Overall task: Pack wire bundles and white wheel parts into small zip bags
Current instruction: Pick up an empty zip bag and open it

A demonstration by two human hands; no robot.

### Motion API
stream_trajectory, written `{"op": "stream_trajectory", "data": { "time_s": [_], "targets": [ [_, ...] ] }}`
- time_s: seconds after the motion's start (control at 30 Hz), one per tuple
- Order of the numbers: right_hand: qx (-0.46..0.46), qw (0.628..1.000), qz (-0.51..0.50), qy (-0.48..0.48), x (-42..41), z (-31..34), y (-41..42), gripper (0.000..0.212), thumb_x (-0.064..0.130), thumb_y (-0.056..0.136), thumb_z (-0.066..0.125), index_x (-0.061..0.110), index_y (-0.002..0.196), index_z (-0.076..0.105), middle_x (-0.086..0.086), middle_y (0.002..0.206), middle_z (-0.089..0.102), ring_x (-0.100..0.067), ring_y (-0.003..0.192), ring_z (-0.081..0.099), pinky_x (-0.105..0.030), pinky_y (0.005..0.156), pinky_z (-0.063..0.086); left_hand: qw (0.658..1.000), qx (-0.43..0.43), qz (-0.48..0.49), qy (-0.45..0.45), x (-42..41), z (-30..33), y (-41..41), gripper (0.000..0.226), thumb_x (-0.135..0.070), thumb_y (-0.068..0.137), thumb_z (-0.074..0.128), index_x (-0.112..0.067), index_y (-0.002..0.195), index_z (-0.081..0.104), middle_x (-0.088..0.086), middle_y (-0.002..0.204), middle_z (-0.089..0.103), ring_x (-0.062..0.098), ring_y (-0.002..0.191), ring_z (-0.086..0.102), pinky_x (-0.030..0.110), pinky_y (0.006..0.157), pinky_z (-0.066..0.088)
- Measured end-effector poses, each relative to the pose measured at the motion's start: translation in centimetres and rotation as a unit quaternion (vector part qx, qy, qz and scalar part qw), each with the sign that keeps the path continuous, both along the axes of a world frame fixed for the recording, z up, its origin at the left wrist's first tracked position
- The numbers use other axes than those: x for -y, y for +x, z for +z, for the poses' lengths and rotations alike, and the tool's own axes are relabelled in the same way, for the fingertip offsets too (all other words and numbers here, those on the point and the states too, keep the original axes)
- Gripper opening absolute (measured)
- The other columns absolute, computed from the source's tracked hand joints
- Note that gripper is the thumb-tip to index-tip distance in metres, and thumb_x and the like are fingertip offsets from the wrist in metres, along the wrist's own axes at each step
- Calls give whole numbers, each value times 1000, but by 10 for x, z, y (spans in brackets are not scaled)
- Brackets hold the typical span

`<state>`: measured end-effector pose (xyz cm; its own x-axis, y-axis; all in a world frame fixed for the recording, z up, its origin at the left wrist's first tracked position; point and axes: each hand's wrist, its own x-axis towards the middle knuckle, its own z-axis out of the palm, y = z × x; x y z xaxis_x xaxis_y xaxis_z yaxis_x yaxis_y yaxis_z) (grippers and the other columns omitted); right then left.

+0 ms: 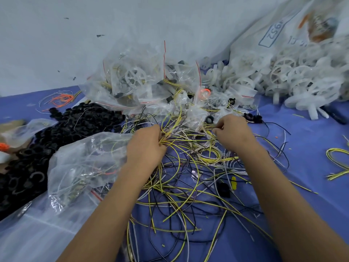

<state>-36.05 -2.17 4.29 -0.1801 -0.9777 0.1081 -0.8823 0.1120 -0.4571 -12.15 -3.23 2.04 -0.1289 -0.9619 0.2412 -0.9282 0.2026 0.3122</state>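
Note:
A loose tangle of yellow, black and white wires (188,186) covers the blue table in front of me. My left hand (146,146) grips a bunch of yellow wires at the tangle's far edge. My right hand (233,132) pinches thin wires a little to the right, fingers curled. Behind the hands lies a heap of small zip bags (143,82) with red seals, one showing a white wheel inside. A big pile of white wheel parts (283,76) fills the back right. A clear bag holding wires (85,165) lies beside my left forearm.
A mound of black rings (37,144) spreads over the left side. Orange wires (62,99) lie at the back left. A large printed sack (283,25) leans on the wall at the right. A coil of yellow wire (338,159) rests near the right edge.

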Motion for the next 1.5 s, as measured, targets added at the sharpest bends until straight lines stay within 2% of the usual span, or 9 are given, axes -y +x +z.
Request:
{"op": "stream_trajectory", "data": {
  "time_s": [0.2,0.33,0.4,0.6,0.7,0.83,1.07,1.33,1.5],
  "targets": [
    [-58,989,61,122,-12,12,2,9,15,85,76,8,79,73,-13,82,74,-28,71,70,-40,67,61,996,31,74,-33,5,0,9,20,-23,86,70,-13,94,56,11,94,65,38,93,61,36,64,38],
    [-151,978,53,136,-15,13,14,33,26,81,81,8,69,57,-8,69,57,-19,56,52,-34,55,50,996,37,81,-29,5,-1,14,20,-21,85,70,-13,94,55,13,94,65,39,94,61,36,64,39],
    [-161,979,41,115,-15,6,19,38,17,82,77,10,61,46,-7,63,47,-19,53,40,-29,49,35,998,19,49,-20,6,0,14,19,-20,82,71,-12,91,56,12,92,66,38,95,61,38,66,44],
    [-118,982,59,136,-19,11,4,10,6,80,71,3,90,71,-16,92,68,-32,79,64,-39,69,57,994,-109,-26,8,2,13,-2,49,-60,69,83,-25,86,53,-5,92,59,20,89,55,37,76,45],
    [-113,982,67,137,-29,21,-12,12,10,80,77,6,90,78,-14,93,75,-31,84,71,-47,76,61,988,-120,-95,-21,-4,17,-12,53,-52,70,85,-25,103,53,-3,109,54,21,107,49,38,91,43],
    [-84,991,75,78,-44,34,-31,13,12,78,86,19,87,82,1,85,77,-16,79,71,-34,75,58,962,-164,-207,-63,-19,20,-30,43,-42,79,68,-24,116,56,-6,121,48,18,121,38,33,102,31],
    [-34,994,76,-65,-51,44,-41,21,7,72,86,25,82,81,13,66,69,3,68,65,-32,73,58,923,12,-384,25,-32,-2,-56,54,-45,103,53,-25,153,45,-8,158,42,16,147,32,41,120,24],
    [39,992,-8,-123,-46,30,-50,14,6,78,83,16,87,81,-2,77,75,-13,73,70,-34,78,59,938,-19,-341,56,-27,-5,-48,40,-50,97,61,-21,124,67,-6,140,55,14,132,45,38,113,33],
    [35,996,76,-35,-46,36,-53,19,7,76,85,25,78,79,14,63,71,2,60,67,-13,59,49,941,-88,-316,77,-27,-3,-50,34,-53,98,58,-22,93,72,-5,116,61,13,115,52,40,102,41]
  ]
}}
